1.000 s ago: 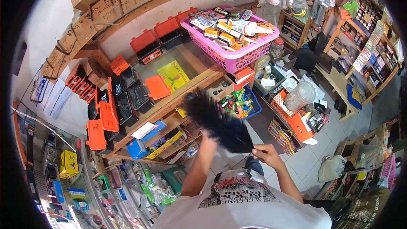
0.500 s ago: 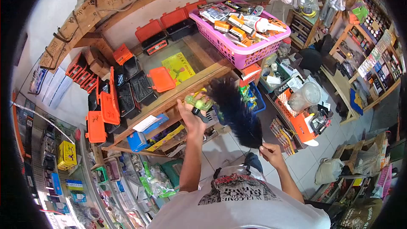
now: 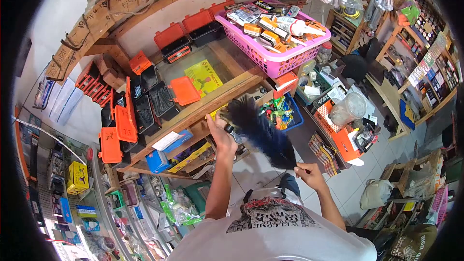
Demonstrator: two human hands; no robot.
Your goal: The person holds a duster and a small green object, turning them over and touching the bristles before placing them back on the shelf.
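Note:
A dark blue-black feather duster (image 3: 268,137) slants across the middle, from the shelf edge down towards my body. My right hand (image 3: 309,174) pinches its lower end, fingers closed. My left hand (image 3: 222,137) is just below the front edge of the wooden counter, beside the duster's upper end. Its fingers are curled around a small object with a black part (image 3: 229,128) and a greyish clear part; the rest is hidden by the hand. A bit of yellow shows just beyond the fingertips.
A pink basket (image 3: 275,58) full of small packages stands on the counter (image 3: 227,92). Open orange-lidded black bins (image 3: 162,101) line its left. A blue tray (image 3: 302,121) of colourful packets sits right of the duster. Glass display shelves are at the lower left.
My left hand has turned, and the yellow-green clear piece that showed in it is hidden now. The duster has shifted slightly left and down, its upper end swinging left.

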